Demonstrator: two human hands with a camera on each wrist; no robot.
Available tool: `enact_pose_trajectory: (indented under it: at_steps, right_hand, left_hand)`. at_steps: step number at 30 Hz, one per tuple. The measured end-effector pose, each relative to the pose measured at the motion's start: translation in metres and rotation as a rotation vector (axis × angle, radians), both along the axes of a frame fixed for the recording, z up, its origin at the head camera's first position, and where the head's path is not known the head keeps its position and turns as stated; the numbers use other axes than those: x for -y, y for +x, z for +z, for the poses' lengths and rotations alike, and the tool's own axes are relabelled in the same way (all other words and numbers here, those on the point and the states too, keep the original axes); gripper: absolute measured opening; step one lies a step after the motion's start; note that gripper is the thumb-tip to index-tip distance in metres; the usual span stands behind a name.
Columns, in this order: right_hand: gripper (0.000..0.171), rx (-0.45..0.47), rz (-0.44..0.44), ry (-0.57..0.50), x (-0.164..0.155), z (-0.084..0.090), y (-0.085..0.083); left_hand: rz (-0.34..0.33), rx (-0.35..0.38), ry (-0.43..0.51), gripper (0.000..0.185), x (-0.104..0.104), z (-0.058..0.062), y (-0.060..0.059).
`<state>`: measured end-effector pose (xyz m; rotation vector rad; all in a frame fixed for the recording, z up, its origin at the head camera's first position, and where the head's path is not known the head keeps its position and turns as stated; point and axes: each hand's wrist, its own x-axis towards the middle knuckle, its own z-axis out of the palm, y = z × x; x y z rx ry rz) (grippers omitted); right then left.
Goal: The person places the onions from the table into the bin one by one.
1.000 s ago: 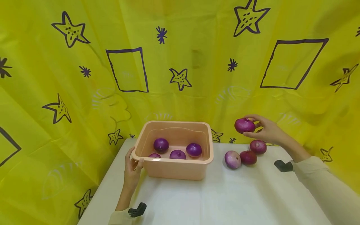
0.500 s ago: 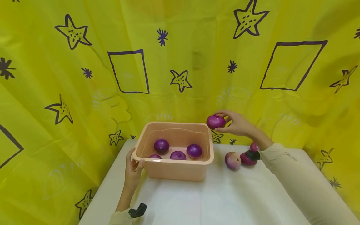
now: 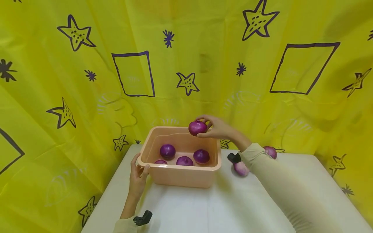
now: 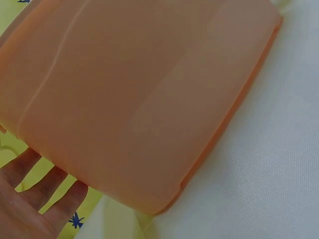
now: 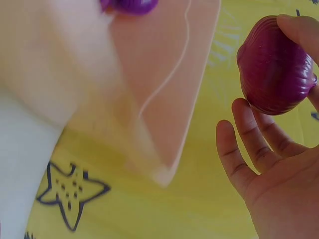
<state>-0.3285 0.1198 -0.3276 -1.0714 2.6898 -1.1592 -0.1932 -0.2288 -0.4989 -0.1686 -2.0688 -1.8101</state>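
above the far right corner of the peach tub (image 3: 180, 176) we held a red onion (image 3: 197, 127) in our right hand (image 3: 217, 128), fingertips curled round it. our left hand (image 3: 137, 176) gripped the tub's near left corner, thumb over the rim. below the right hand four purple onions (image 3: 184, 160) lay inside the tub. behind our right sleeve two more onions (image 3: 241, 168) sat on the white surface (image 3: 209, 207).
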Motion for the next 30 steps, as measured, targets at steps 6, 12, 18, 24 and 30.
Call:
enact_pose_trajectory:
  at_steps: [6,12,18,24,30]
  right_hand:
    - [0.061,0.039,0.045,-0.018,0.029,-0.009,-0.005]
    - [0.06,0.074,0.086,-0.04,0.046,-0.016,-0.004]
    - [0.06,0.083,0.091,-0.045,0.052,-0.02,-0.003]
    - [0.06,0.08,0.096,-0.039,0.055,-0.023,-0.003]
    - [0.064,0.088,0.107,-0.008,0.056,-0.026,-0.005]
  left_hand:
    - [0.017,0.014,-0.022,0.066,0.0,0.001,0.0]
    - [0.029,0.036,-0.025,0.067,-0.001,0.001,0.0]
    - [0.021,0.028,-0.019,0.066,0.0,0.002,0.0]
    - [0.013,0.023,-0.011,0.066,0.0,0.002,0.001]
    - [0.013,0.019,-0.01,0.066,-0.001,0.003,0.001]
